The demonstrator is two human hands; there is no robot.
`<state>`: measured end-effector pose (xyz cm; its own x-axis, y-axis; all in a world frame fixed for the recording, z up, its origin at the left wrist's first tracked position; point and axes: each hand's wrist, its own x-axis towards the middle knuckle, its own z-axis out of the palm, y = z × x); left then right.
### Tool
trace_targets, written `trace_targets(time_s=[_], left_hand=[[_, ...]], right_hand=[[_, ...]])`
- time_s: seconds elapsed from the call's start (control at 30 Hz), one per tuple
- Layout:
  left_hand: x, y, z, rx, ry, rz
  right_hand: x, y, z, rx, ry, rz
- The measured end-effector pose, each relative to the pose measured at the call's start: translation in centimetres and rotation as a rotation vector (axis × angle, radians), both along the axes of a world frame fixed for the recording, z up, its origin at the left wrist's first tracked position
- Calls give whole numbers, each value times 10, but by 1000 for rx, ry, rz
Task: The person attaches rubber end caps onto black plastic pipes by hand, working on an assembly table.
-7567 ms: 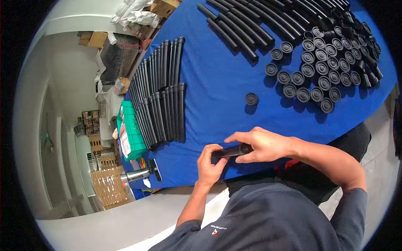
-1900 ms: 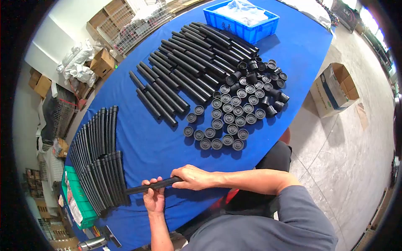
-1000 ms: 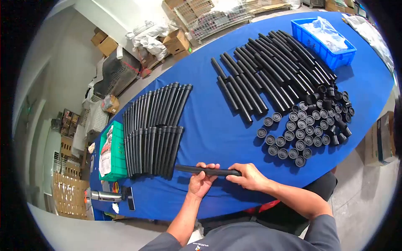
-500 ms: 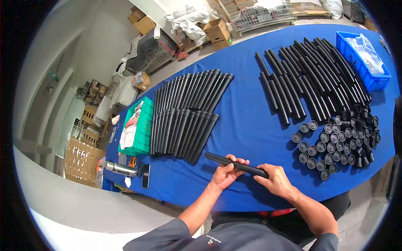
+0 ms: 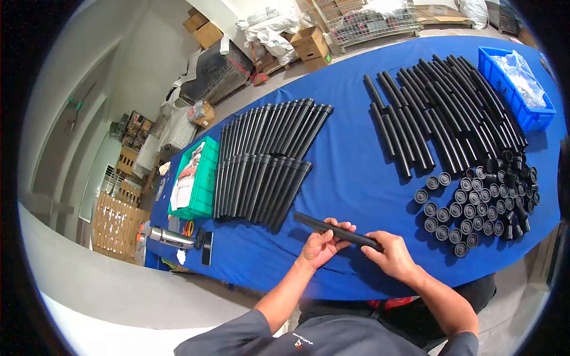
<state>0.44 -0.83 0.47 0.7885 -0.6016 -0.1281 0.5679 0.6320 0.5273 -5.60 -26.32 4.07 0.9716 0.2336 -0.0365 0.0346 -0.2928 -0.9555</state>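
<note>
A black tube [image 5: 311, 222] is held slanted above the near edge of the blue-covered table, its far end pointing up and left. My left hand [image 5: 321, 247] grips it near the middle, thumb on top and fingers around it. Closed over the tube's right end is my right hand [image 5: 392, 256], so that end is hidden. To the left lie two rows of black tubes with wider ends [image 5: 254, 187]. Round black caps [image 5: 468, 210] are clustered to the right of my right hand, several standing with ringed faces up.
Plain black tubes [image 5: 439, 113] lie in rows at the far right, beside a blue bin [image 5: 537, 118] holding a plastic bag. A green crate [image 5: 206, 178] stands at the left. Near it are a phone [image 5: 207, 249] and a silver cylindrical tool [image 5: 171, 238].
Both hands keep their hold on the tube, which has shifted very slightly to the right. Nothing else has visibly moved on the table.
</note>
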Motion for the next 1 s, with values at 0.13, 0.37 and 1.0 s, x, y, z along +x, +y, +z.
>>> trace_targets(time_s=[0.13,0.37,1.0], left_hand=[[1,6,-8,-3,-40,-4],[1,-1,3,28,-9,8],[3,4,-8,11,-17,-1]], right_hand=[[-4,0,1,-185,-349,14],[-1,0,-3,-172,-369,-24],[-4,3,-4,-250,-445,-51]])
